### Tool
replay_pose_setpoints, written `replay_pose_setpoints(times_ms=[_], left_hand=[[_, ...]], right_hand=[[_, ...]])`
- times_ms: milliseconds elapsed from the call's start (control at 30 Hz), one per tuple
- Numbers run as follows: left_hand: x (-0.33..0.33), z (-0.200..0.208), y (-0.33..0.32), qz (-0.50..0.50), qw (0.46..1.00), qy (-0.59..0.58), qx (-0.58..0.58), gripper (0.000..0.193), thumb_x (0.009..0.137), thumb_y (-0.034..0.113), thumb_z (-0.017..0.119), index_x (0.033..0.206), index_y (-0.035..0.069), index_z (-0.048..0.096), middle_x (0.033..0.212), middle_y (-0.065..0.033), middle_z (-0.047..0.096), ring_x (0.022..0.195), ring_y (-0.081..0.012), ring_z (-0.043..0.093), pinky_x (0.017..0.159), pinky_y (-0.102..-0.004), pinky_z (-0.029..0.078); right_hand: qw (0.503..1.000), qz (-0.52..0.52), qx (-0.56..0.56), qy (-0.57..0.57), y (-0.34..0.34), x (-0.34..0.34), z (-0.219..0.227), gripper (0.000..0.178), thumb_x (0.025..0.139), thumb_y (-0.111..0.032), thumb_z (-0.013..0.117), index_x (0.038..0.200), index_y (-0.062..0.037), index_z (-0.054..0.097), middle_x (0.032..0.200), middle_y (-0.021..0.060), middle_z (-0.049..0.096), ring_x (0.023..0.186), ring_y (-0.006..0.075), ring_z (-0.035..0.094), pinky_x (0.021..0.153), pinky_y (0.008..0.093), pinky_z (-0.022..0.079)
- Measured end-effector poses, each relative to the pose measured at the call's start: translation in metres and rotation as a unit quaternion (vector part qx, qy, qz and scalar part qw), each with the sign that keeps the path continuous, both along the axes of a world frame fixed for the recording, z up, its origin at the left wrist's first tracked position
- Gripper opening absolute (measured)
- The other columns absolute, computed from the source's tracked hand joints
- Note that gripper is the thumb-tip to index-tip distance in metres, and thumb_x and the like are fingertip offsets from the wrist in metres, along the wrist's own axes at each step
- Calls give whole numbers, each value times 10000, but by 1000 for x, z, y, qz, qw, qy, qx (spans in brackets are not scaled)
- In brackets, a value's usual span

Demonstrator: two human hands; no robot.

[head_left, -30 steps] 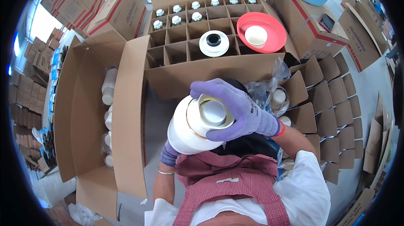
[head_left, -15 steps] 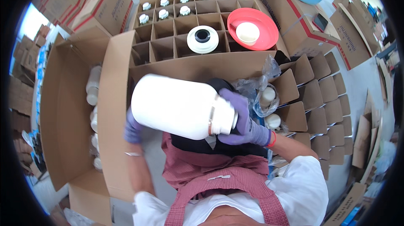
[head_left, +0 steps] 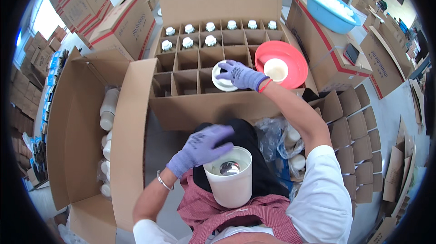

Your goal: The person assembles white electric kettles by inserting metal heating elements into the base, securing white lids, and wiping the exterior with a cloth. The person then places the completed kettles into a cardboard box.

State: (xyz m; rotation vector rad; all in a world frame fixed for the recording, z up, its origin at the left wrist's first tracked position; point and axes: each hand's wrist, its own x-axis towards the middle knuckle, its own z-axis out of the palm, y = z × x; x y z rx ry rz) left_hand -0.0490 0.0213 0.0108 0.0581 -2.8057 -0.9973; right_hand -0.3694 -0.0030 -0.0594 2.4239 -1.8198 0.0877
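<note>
A white, open-topped plastic tub (head_left: 230,185) stands on my lap, with a shiny silver disc (head_left: 229,168) inside it. Over its left rim is my left hand (head_left: 197,147) in a purple glove, fingers stretched out and partly smeared by motion. My right hand (head_left: 243,75), gloved alike, reaches forward to the divided carton (head_left: 218,108). Its fingers close on a white round lid-like piece (head_left: 222,84) resting on the dividers, and they hide the middle of that piece. Just right of this hand lies a red basin (head_left: 293,73) with a cream cup (head_left: 275,70) in it.
Several white-capped bottles (head_left: 210,40) stand in the carton's far cells. At left, an open carton (head_left: 75,139) holds white bottles (head_left: 108,108). Cardboard dividers (head_left: 349,130) and bagged white bottles (head_left: 297,162) are at right. A blue tub (head_left: 334,14) and a phone (head_left: 351,54) sit on a closed carton.
The large white bottle held sideways in both hands is no longer seen that way; a white tub now stands upright on my lap. My right hand has moved forward onto the round white piece.
</note>
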Motion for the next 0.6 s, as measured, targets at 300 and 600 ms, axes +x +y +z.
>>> replay_pose_setpoints(times_ms=[300,600], left_hand=[[-19,2,-5,129,722,207,647,757,997,617,423,1530,91,311,1468,-83,452,1307,-217,489,1064,-429,431],[-9,9,-8,144,922,307,190,572,852,232,723,1364,34,561,1405,-179,537,1283,-320,518,1056,-426,433]], right_hand=[[908,35,-269,-319,82,135,83,620,752,-83,735,1335,-82,526,1206,216,508,1094,398,564,968,445,477],[506,-228,247,-794,122,129,110,584,995,-560,437,1267,-61,575,1079,148,665,622,194,684,554,292,568]])
